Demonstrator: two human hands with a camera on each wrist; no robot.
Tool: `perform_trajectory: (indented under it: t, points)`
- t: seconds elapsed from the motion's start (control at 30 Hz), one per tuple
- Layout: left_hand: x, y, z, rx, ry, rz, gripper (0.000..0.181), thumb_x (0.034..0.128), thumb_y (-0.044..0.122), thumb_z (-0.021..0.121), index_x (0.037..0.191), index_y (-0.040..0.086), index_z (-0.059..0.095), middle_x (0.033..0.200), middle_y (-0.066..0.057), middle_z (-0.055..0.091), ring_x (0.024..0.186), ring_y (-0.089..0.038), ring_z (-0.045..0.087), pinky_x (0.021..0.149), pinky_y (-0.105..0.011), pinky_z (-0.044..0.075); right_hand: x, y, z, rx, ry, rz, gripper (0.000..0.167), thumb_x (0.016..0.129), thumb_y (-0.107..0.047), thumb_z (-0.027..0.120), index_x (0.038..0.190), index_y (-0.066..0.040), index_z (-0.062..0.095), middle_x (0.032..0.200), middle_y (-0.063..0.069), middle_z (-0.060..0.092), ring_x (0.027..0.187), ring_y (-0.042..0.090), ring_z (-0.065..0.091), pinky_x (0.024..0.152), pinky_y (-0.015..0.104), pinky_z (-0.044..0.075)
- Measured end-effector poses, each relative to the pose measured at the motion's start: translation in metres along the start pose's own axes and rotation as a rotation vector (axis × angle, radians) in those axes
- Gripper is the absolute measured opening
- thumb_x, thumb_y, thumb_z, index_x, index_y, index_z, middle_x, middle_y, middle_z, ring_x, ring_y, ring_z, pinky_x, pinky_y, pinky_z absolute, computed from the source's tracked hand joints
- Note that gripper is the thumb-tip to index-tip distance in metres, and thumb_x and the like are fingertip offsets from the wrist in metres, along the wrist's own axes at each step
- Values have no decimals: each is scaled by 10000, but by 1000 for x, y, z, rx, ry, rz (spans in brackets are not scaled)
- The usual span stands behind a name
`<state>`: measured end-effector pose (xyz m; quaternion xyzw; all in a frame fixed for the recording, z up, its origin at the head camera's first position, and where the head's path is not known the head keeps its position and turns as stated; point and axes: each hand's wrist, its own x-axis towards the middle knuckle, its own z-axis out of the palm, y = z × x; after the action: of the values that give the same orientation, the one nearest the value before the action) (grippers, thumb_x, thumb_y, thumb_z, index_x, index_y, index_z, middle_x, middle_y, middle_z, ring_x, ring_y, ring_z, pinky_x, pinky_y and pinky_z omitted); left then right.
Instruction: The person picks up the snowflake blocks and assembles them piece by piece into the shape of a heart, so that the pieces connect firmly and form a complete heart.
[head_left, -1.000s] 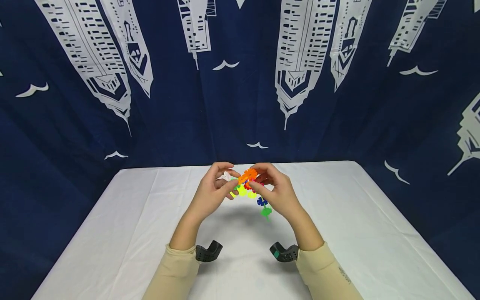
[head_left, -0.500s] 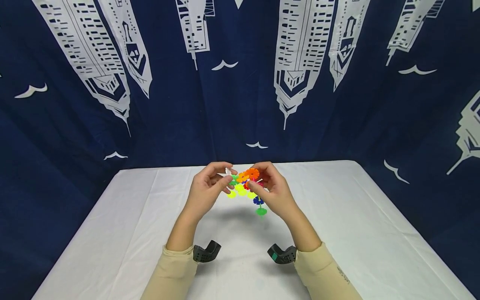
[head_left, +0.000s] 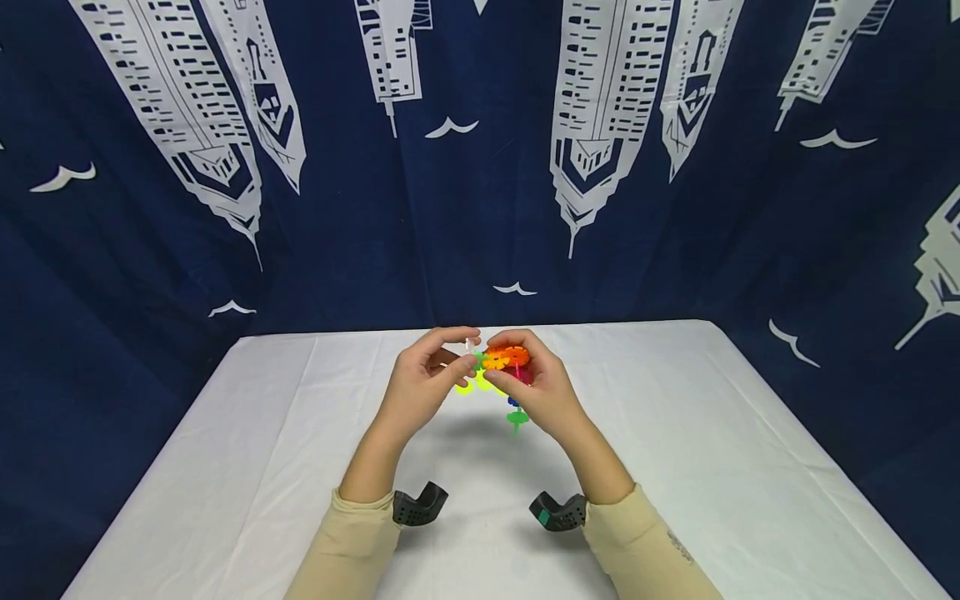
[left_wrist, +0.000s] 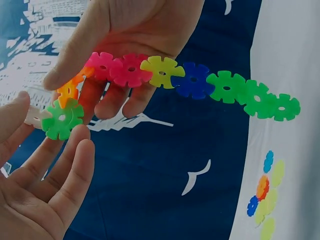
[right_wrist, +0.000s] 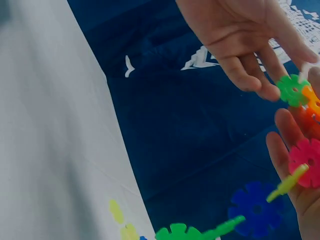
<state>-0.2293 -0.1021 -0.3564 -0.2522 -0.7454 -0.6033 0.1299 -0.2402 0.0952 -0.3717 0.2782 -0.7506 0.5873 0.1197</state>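
Both hands are raised over the table, close together, with a chain of interlocking flower-shaped plastic discs between them. My left hand (head_left: 417,383) pinches a whitish disc (left_wrist: 34,117) at the chain's end, beside a green disc (left_wrist: 62,119). My right hand (head_left: 549,387) grips the chain near the orange discs (head_left: 497,359), its thumb over them. From there, pink discs (left_wrist: 131,69), a yellow disc (left_wrist: 162,73), a blue disc (left_wrist: 192,80) and several green discs (left_wrist: 227,88) trail off. In the head view, fingers hide part of the chain.
Several loose discs, yellow, blue and orange (left_wrist: 262,187), lie on the white-covered table (head_left: 300,467) beyond the hands. A dark blue curtain (head_left: 465,217) with white building prints hangs behind the table. Each wrist bears a black camera mount (head_left: 420,504).
The right hand has shifted left with the chain, whose hanging end swung left too. The left hand drew slightly away, then came back right, so the hands are closer now.
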Motion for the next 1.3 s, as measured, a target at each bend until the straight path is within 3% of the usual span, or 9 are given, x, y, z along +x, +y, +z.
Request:
perform_trajectory:
  t: [0.4, 0.67, 0.87, 1.0, 1.17, 1.3]
  points:
    - [1, -2, 5, -30, -55, -30, 303, 935, 104, 693, 1237, 115, 665, 1181, -108, 592, 824, -327, 715, 707, -320, 616, 1, 3, -6, -5, 6, 13, 311, 849, -82, 788, 1123, -105, 642, 1115, 101, 673, 878, 192, 643, 758, 237, 596]
    - [2, -3, 13, -79, -54, -43, 274, 962, 65, 644, 1235, 89, 650, 1132, -155, 603, 853, -214, 696, 736, -354, 627, 2, 0, -10, -72, 25, -8, 331, 828, -97, 813, 1130, -120, 681, 1102, 96, 709, 865, 184, 649, 749, 228, 593]
    - [1, -5, 16, -117, -57, -54, 320, 966, 41, 626, 1278, 57, 557, 1111, -173, 578, 854, -404, 686, 737, -344, 625, 2, -1, -7, -129, 50, -27, 401, 806, -148, 840, 1179, -167, 694, 991, 81, 691, 808, 189, 611, 697, 206, 562]
    - [2, -7, 15, -113, -55, -66, 362, 987, 55, 590, 1326, 29, 467, 1142, -197, 589, 873, -398, 713, 731, -331, 621, 2, -2, -6, -168, 96, -28, 399, 800, -164, 848, 1173, -181, 708, 979, 61, 698, 833, 188, 606, 707, 193, 552]
    - [4, -21, 15, -57, -1, -107, 285, 1005, 125, 583, 1273, 42, 535, 1149, -183, 641, 873, -301, 724, 733, -296, 608, 1, -2, -8, -183, 140, 3, 386, 809, -165, 841, 1173, -185, 712, 997, 65, 702, 878, 192, 603, 746, 172, 547]
    - [5, -45, 18, -30, 94, -202, 261, 989, 158, 624, 1228, 57, 602, 1149, -149, 669, 899, -257, 711, 771, -273, 586, 1, -3, -9, -197, 145, 26, 387, 818, -173, 834, 1183, -196, 709, 1017, 60, 702, 903, 195, 604, 775, 166, 551]
